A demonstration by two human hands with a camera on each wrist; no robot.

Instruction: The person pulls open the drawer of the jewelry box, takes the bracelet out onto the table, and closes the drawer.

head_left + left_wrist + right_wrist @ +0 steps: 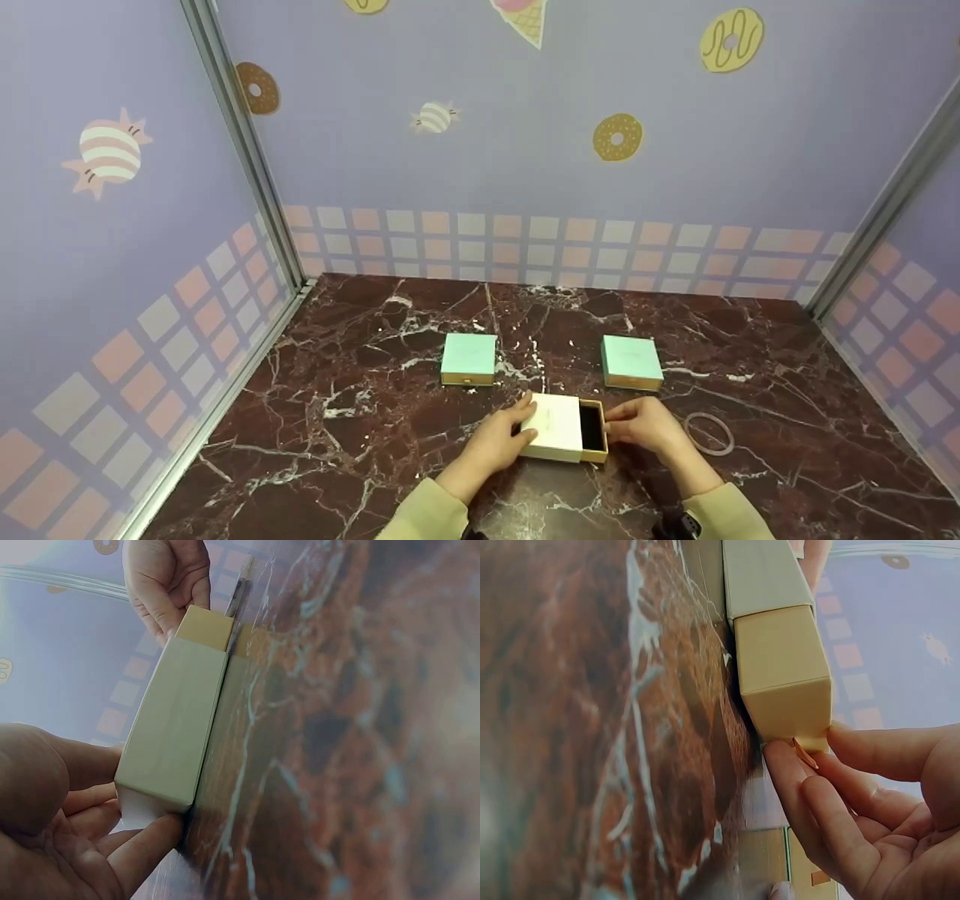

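A cream drawer box [551,427] lies on the dark marbled table, its gold-edged drawer [593,431] partly out to the right, showing a black inside. My left hand [496,439] grips the closed end of the box's outer sleeve [169,720], thumb and fingers on opposite sides. At the drawer's outer end [789,711], my right hand [637,426] holds on with thumb and fingertips. A small orange-brown pull tab [805,754] sticks out among those fingers. Whether they pinch the tab itself is hard to make out.
Two mint-green drawer boxes stand farther back, one at the left [469,360] and one at the right [631,363]. A pale ring [709,434] lies right of my right hand. Patterned wall panels [540,247] enclose the table's back and sides.
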